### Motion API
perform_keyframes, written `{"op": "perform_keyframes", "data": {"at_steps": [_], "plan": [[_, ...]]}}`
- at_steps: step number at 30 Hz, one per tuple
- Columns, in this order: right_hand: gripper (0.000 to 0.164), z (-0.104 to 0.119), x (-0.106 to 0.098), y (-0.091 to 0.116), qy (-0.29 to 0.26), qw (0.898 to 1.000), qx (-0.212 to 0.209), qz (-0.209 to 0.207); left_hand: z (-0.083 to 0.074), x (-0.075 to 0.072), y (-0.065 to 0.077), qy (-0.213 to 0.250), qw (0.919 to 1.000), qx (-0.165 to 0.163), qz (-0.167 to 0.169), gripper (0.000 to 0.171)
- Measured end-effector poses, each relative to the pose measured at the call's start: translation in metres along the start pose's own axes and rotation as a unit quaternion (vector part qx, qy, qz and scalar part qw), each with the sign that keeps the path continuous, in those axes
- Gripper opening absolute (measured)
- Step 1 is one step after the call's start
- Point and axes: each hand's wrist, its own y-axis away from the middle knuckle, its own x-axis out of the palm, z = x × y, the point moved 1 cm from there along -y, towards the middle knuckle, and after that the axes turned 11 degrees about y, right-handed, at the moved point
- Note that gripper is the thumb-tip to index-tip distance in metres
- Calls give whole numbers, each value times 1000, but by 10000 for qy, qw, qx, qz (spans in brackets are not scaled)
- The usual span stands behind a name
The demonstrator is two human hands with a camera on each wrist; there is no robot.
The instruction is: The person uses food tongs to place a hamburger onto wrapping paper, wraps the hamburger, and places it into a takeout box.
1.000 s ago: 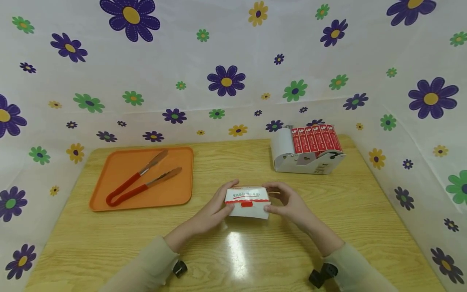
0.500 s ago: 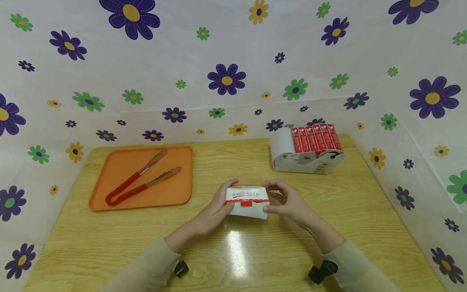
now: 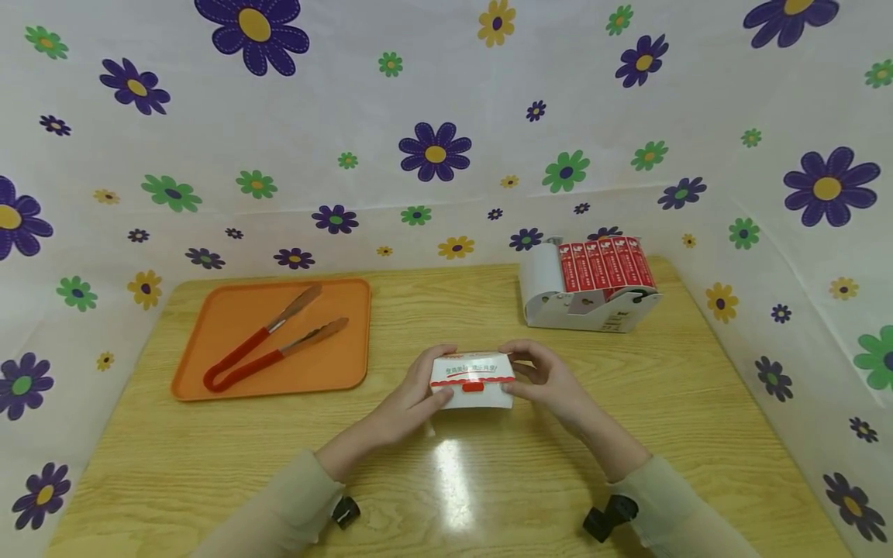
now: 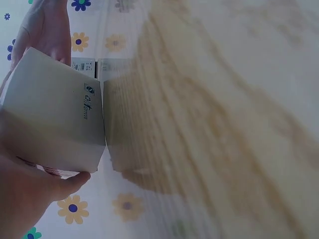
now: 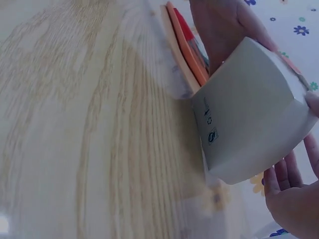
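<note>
A small white cardboard food box [image 3: 471, 364] with a red scalloped edge and a red tab is at the middle of the head view, its lid down. My left hand [image 3: 410, 397] grips its left side, thumb on the front and fingers along the side. From the right, my right hand [image 3: 553, 387] holds it with the thumb at the front right edge and the fingers bent behind. Both wrist views show the plain, printed underside of the box [image 4: 52, 107], tipped up on the table's near part.
An orange tray [image 3: 335, 376] on the left bears red-handled tongs [image 3: 240, 353]. At the back right stands a white holder [image 3: 579, 314] with several red cartons [image 3: 605, 265]. Flower-patterned cloth [image 3: 363, 108] encloses the wooden table [image 3: 418, 302] at the back and sides.
My right thumb has shifted up to the lid's front edge, where a small dark gap showed before. The box's front looks shorter now. My left hand stays nearly in place.
</note>
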Motion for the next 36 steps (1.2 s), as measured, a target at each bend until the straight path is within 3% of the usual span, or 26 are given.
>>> {"op": "perform_keyframes", "data": {"at_steps": [7,12,15,20,27,32,36], "plan": [[59,1,2,1,452,9975,-500,-203,1,-1,-3,132,9999,-60,-81,57],[58,12,11,-4,1119,9851,-1228,-435,0,-3,-4,-57,10000,6,-42,56],[48,17,18,-7,1221,9794,-1531,-497,0,-5,-5,-123,9999,-23,-48,57],[33,20,25,-9,1056,9778,-1667,-708,0,-5,-5,-116,9999,-110,-25,63],[36,19,28,-8,1329,9716,-1732,-915,-2,-3,-4,-54,9991,-371,-184,82],[34,22,29,-8,1347,9695,-1765,-1038,-4,-1,-5,-181,9989,-378,-229,80],[32,22,29,-8,1499,9606,-1995,-1224,-3,-1,-4,-167,9989,-374,-232,80]]}}
